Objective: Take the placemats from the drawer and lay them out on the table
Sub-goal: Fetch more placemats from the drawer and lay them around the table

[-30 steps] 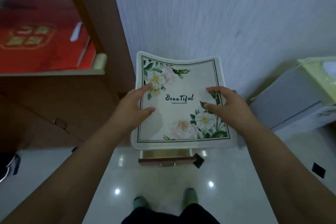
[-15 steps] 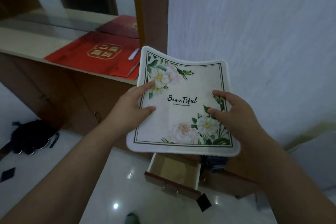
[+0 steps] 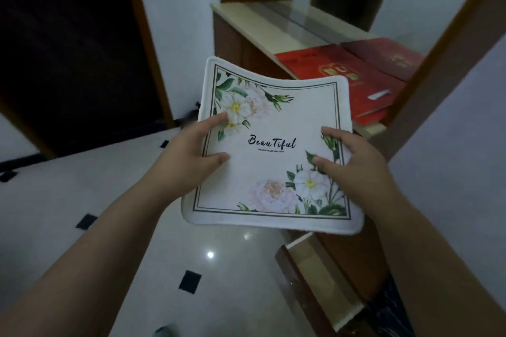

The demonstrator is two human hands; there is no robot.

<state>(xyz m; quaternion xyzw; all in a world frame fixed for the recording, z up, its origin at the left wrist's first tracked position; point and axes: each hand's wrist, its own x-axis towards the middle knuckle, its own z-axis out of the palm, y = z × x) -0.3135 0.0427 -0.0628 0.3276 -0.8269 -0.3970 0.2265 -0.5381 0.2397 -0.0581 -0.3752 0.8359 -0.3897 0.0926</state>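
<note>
1. Placemats (image 3: 273,150): held flat in mid-air above the tiled floor (image 3: 68,200), printed side up, just above and beside the open drawer (image 3: 315,276); whether one mat or a stack cannot be told from this angle.
2. Left hand (image 3: 191,150): clamped on the left edge, thumb and forefinger pressed onto the top face, the other fingers hidden beneath.
3. Right hand (image 3: 353,164): closed on the right edge the same way, thumb and fingertips curled over the floral corner.
4. Far edge sagging in a shallow curve between the hands, so clearly soft and bendy; best kept level and lightly stretched between both grips to stop any lower mat sliding out.
5. Step in hand, as judged: carrying from drawer to table. No table in view, only the wooden sideboard (image 3: 246,16) with red folders (image 3: 342,74) on its top, near the mat's far right corner.
6. Advice for the carry: keep both grips firm and even, hold close to the body, steer the corners clear of the sideboard edge and the drawer front.
7. Drawer apparently empty where visible, though its rear is hidden; worth a glance before leaving.
8. Progress: taking out seems done, laying out not yet begun.
</note>
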